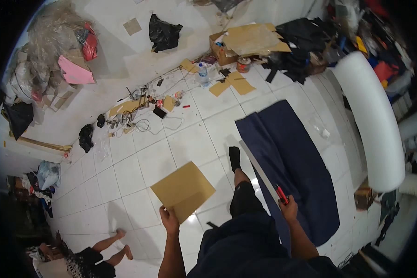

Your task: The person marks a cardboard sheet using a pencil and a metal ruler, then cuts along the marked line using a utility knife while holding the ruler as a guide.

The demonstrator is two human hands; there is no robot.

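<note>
My left hand (169,219) grips the near corner of a flat brown cardboard sheet (185,187), thumb on top, and holds it out over the tiles. In my right hand (289,209) is a red cutter knife (281,193), pointing away from me. A long grey metal ruler (257,166) runs alongside the knife, seemingly in the same grip; the fingers partly hide its near end. Beneath my right hand a large dark navy sheet of cloth-like material (294,139) spreads on the floor, creased near its left side.
A thick white foam roll (375,125) stands at the right. Along the far wall lie tangled cables (127,118), a water bottle (203,74), cardboard scraps (241,83) and a cardboard box (222,48). Another person's legs (111,250) stretch out at lower left.
</note>
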